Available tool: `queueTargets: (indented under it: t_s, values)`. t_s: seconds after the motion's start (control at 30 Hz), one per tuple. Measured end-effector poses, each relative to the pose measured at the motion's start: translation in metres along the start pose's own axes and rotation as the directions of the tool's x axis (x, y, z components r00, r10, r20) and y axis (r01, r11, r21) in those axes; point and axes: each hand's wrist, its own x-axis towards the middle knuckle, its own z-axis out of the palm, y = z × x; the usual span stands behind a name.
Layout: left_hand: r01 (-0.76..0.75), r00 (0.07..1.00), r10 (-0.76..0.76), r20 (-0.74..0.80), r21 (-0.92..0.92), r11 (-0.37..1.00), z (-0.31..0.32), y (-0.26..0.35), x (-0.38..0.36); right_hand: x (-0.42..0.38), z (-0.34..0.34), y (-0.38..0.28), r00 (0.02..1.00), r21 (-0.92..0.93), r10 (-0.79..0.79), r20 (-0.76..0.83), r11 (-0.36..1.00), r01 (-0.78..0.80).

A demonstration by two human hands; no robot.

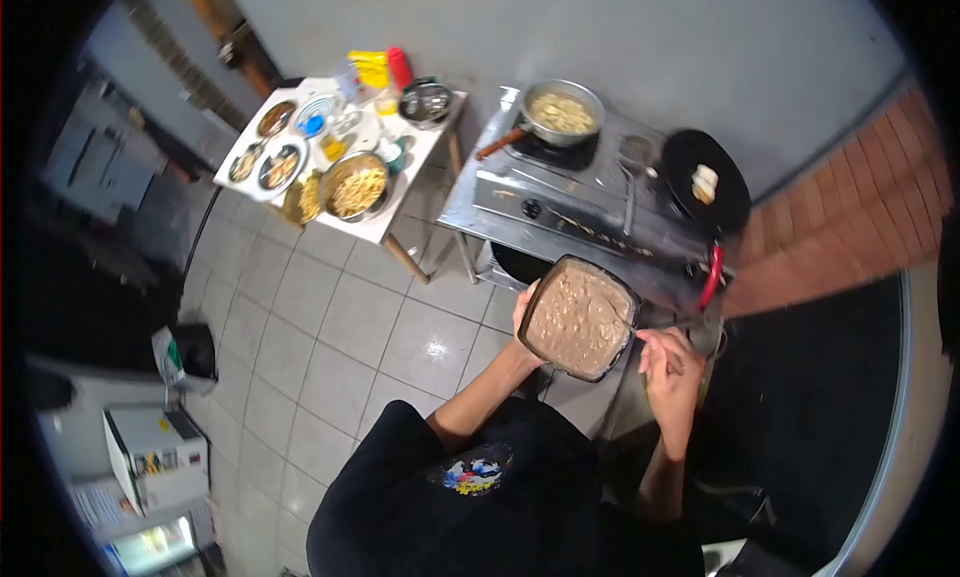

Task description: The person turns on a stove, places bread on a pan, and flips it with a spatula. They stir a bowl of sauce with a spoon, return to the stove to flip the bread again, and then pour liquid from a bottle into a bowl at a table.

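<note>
My left hand (524, 319) grips the left side of a dark square bowl (573, 371), fingers wrapped round its wall. A thick, lumpy brownish batter (575, 317) fills most of the bowl, which is held out over the floor in front of the stove. At the bowl's right rim, my right hand (672, 369) is closed on the handle of a thin metal utensil (624, 322). The utensil's far end is sunk in the batter, so its shape is hidden.
On the metal stove (500, 195) stand a pot (563, 110) of pale pieces and a black frying pan (735, 192) with a red handle and white food. A slotted spatula (632, 172) lies between them. The white table (405, 202) holds several bowls and plates.
</note>
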Motion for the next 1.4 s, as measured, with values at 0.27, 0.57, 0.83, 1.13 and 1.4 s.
queueTargets:
  t_s: [0.27, 0.57, 0.83, 1.13, 1.4]
  values:
    - [0.559, 0.824, -0.566, -0.028, -0.123, 0.82, 0.008, -0.063, -0.061, -0.158, -0.01, -0.005, 0.812, 0.308, 0.314, -0.492, 0.935, -0.175]
    - [0.803, 0.585, -0.8, -0.136, -0.041, 0.595, 0.003, -0.104, -0.156, -0.3, 0.06, 0.0, 0.445, 0.438, 0.467, -0.764, 0.882, -0.174]
    - [0.92, 0.391, -0.903, -0.181, 0.053, 0.388, 0.004, -0.106, -0.166, -0.323, 0.099, -0.025, 0.229, 0.501, 0.621, -0.749, 0.759, -0.416]
    - [0.965, 0.228, -0.956, -0.187, 0.178, 0.195, 0.03, -0.124, -0.154, -0.321, 0.129, -0.033, 0.278, 0.591, 0.671, -0.687, 0.739, -0.323]
    - [0.93, 0.124, -0.948, -0.294, 0.368, 0.008, 0.002, -0.171, -0.152, -0.343, 0.121, -0.025, 0.062, 0.664, 0.68, -0.73, 0.728, -0.169]
